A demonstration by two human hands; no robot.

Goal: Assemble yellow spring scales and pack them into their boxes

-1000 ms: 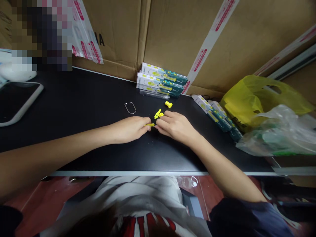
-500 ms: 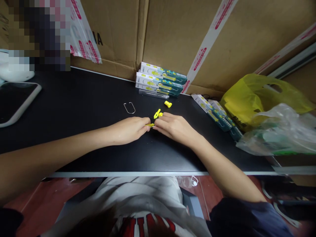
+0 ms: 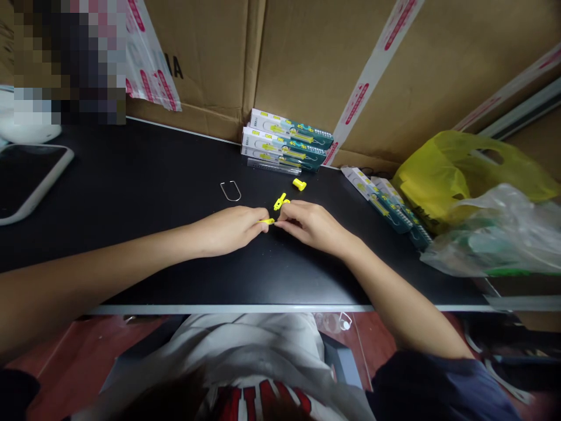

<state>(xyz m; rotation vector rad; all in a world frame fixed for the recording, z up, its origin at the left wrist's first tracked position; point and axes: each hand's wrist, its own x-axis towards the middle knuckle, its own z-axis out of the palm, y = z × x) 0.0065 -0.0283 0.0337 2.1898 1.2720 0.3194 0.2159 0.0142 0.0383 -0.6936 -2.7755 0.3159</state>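
My left hand pinches a small yellow plastic part between thumb and fingers, and its end sticks out to the right. My right hand is close by, thumb and fingertips drawn together beside that end. Whatever those fingertips hold is too small to make out. Just beyond my right fingers lies a yellow plastic piece with a narrow stem, and another bit of yellow shows against the knuckles. A short yellow cylinder-shaped part rests farther back. To the left lies a bent metal wire loop.
Printed boxes are stacked against the cardboard at the back, with a clear plastic tube before them. More boxes lie right, beside a yellow bag and a clear bag. A phone-like device is at left.
My right fingertips have drawn slightly apart to the right from the yellow part, and more of its end shows. My left hand stays almost in place.
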